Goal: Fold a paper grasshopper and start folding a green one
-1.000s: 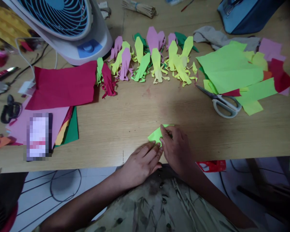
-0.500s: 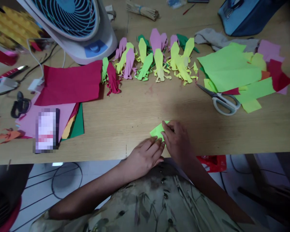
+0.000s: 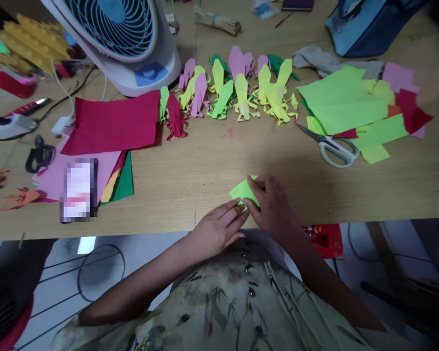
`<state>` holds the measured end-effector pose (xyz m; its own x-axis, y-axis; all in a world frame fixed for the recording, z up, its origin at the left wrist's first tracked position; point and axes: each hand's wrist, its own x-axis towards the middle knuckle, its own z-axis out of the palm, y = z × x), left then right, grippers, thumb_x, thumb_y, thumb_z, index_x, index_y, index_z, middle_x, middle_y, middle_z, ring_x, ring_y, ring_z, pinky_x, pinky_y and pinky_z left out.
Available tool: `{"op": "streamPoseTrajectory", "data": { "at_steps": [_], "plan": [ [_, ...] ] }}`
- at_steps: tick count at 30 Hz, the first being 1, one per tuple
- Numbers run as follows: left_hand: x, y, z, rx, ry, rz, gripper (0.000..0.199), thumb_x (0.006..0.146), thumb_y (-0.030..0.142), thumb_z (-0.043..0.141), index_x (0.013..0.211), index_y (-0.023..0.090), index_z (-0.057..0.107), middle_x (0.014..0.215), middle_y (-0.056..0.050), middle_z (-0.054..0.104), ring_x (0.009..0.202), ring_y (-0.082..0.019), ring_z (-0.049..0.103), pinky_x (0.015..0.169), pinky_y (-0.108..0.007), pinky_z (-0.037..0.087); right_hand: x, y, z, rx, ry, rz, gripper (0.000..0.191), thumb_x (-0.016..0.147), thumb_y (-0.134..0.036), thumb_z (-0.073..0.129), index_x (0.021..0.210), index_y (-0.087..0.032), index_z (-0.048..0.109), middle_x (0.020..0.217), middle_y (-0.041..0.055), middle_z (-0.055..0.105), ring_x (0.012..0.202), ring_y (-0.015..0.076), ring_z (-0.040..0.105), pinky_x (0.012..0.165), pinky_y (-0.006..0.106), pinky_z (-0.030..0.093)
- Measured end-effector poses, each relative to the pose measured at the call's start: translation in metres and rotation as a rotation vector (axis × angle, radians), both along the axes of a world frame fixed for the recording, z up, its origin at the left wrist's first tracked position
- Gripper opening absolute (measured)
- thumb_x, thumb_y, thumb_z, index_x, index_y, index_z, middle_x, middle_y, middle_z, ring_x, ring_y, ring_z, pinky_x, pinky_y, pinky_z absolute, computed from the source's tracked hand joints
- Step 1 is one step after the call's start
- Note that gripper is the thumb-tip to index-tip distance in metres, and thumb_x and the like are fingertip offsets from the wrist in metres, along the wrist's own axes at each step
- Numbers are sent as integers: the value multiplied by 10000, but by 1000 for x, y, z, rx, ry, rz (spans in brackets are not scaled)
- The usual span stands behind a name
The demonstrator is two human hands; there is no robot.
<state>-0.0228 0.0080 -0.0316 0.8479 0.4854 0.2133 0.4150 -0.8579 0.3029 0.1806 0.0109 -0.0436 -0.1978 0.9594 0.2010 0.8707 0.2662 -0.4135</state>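
Note:
A small piece of bright green paper (image 3: 244,189) lies at the front edge of the wooden table, between my two hands. My left hand (image 3: 219,226) has its fingertips pressed on the paper's lower left part. From the right, my right hand (image 3: 272,202) pinches the same paper, with thumb and index finger on its right side; its other fingers are curled. Part of the paper is hidden under the fingers. Scissors (image 3: 338,150) with white handles lie to the right, beside a pile of green paper (image 3: 347,100).
Cut paper figures (image 3: 242,97) stretch across the back middle. A fan (image 3: 128,44) stands at back left, near red sheets (image 3: 111,124) and a phone (image 3: 79,190). A blue bag (image 3: 366,27) is at back right, and a twig bundle (image 3: 217,20) lies behind.
The view has shifted slightly, so the table things appear a little moved. My hands keep hold of the green paper, with the fingers slightly shifted on it.

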Motion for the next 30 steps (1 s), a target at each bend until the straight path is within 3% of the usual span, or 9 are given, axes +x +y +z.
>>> {"op": "streamPoseTrajectory", "data": {
  "at_steps": [4, 9, 16, 23, 30],
  "plan": [
    [9, 16, 6, -10, -40, 98, 341, 1031, 321, 422, 1214, 104, 611, 1234, -146, 666, 1233, -254, 589, 1056, -430, 495, 0, 0, -1, -14, -10, -3, 482, 937, -283, 522, 1371, -76, 556, 1143, 199, 555, 1056, 323, 524, 927, 491, 476],
    [25, 38, 3, 90, 76, 246, 429, 1015, 320, 431, 1378, 113, 531, 1440, -149, 559, 1394, -301, 446, 1132, -503, 365, -1, 0, 0, -2, -25, 8, 485, 927, -280, 558, 1359, -58, 568, 1140, 201, 558, 1045, 315, 522, 931, 477, 478],
    [19, 50, 3, 180, 240, 226, 455, 1036, 371, 379, 1441, 204, 499, 1545, -100, 460, 1429, -313, 400, 1117, -543, 334, 0, 1, 0, 8, 5, 10, 477, 927, -307, 595, 1329, -51, 586, 1129, 198, 568, 1043, 314, 529, 930, 470, 477],
    [9, 57, 8, 264, 315, 126, 467, 1044, 369, 356, 1482, 236, 449, 1589, -76, 394, 1455, -343, 347, 1125, -616, 299, 0, 0, 1, -7, 3, 7, 467, 923, -290, 597, 1340, -79, 580, 1151, 185, 561, 1060, 313, 537, 936, 462, 480],
    [-9, 49, 10, 193, 325, 162, 454, 1019, 350, 443, 1466, 279, 467, 1600, -50, 376, 1459, -354, 344, 1131, -613, 298, 0, 1, 1, -38, -16, 5, 486, 919, -297, 594, 1344, -63, 579, 1164, 200, 550, 1061, 325, 533, 922, 472, 479]
  ]
}}
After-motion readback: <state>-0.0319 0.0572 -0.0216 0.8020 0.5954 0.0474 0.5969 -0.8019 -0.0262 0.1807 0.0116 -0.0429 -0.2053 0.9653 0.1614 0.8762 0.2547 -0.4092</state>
